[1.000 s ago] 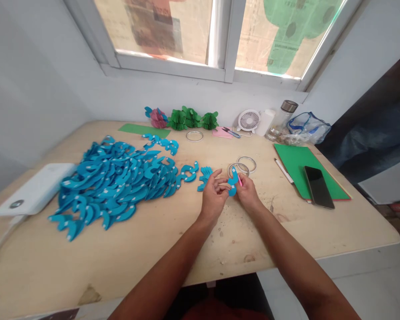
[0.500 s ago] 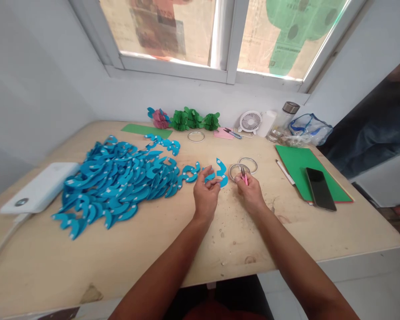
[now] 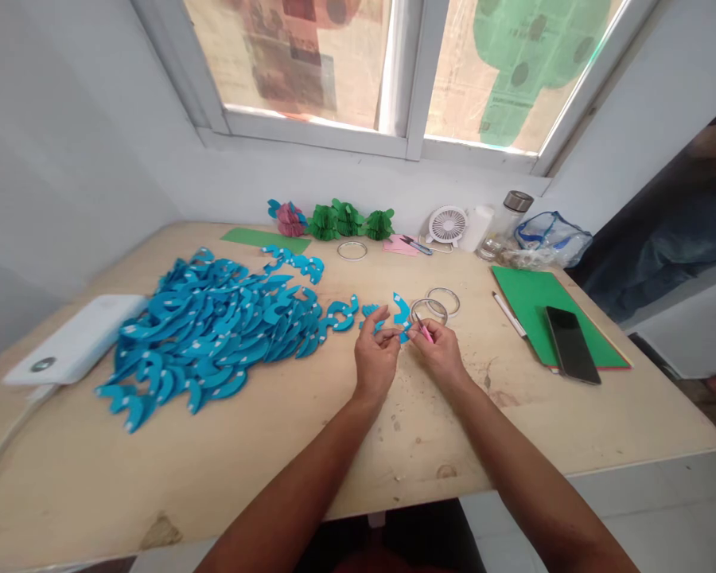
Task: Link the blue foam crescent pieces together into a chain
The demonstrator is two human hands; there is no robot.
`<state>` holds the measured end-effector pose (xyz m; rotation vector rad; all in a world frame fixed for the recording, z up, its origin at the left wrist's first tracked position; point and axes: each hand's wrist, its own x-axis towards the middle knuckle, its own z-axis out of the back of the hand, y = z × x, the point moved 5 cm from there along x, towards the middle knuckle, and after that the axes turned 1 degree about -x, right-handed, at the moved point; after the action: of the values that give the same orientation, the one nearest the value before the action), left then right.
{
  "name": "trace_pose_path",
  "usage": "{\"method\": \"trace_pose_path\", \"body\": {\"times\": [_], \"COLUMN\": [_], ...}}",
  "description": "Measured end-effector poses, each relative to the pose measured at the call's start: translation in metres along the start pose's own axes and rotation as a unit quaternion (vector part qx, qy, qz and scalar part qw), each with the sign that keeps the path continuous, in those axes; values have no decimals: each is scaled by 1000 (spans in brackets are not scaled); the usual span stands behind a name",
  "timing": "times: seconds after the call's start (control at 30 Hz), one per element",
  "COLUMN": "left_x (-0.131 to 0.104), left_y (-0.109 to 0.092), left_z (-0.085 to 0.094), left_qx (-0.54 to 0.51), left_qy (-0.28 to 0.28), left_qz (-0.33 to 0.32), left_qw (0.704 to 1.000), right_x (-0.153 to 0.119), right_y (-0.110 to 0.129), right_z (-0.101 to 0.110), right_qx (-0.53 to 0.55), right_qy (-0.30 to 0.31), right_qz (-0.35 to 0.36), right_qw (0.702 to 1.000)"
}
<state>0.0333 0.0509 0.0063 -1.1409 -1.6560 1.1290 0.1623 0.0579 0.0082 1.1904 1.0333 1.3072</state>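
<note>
My left hand (image 3: pixel 375 358) is closed in a pinch beside a curved blue paper piece (image 3: pixel 401 307) with white patches. What its fingertips hold is too small to make out. My right hand (image 3: pixel 440 350) grips small pink-handled snips (image 3: pixel 425 330), their dark tip pointing up and left. Its fingertips almost meet those of the left hand, near the lower end of the paper piece. Two silvery rings, a nearer one (image 3: pixel 414 312) and a farther one (image 3: pixel 453 296), lie overlapping just beyond the right hand. Left of my hands spreads a large pile of blue paper pieces (image 3: pixel 215 326).
A white power bank (image 3: pixel 75 338) with a cable lies at left. Green and pink paper ornaments (image 3: pixel 347 219), a small fan (image 3: pixel 447 226) and a bottle (image 3: pixel 507 223) line the back. At right, a phone (image 3: pixel 573 342) rests on green sheets (image 3: pixel 528 298) beside a pen (image 3: pixel 508 313).
My right hand has moved left from the rings toward the left hand, bringing the snips along. The left hand has shifted slightly right. The camera view has tilted a little.
</note>
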Motion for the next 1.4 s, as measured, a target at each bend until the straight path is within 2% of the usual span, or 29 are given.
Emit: {"method": "trace_pose_path", "body": {"times": [0.13, 0.37, 0.53, 0.7, 1.2, 1.4], "left_x": [-1, -3, -6, -7, -6, -3], "left_y": [3, 12, 8, 7, 8, 6], "left_z": [-1, -1, -4, -4, -3, 1], "left_qx": [0, -48, -22, 1, -42, -42], "left_qy": [1, 1, 30, 35, 28, -9], "left_qz": [7, 92, 138, 163, 131, 114], "left_qw": [1000, 995, 990, 986, 990, 993], "right_x": [1, 2, 2, 1, 0, 0], "right_y": [-1, -1, 0, 4, 3, 4], "right_z": [3, 9, 11, 13, 12, 10], "right_qx": [-19, -7, -4, -10, -5, -3], "right_qy": [-16, -43, -60, -72, -73, -58], "right_qz": [-11, -16, -27, -29, -41, -30], "right_qw": [1000, 999, 998, 997, 996, 998]}}
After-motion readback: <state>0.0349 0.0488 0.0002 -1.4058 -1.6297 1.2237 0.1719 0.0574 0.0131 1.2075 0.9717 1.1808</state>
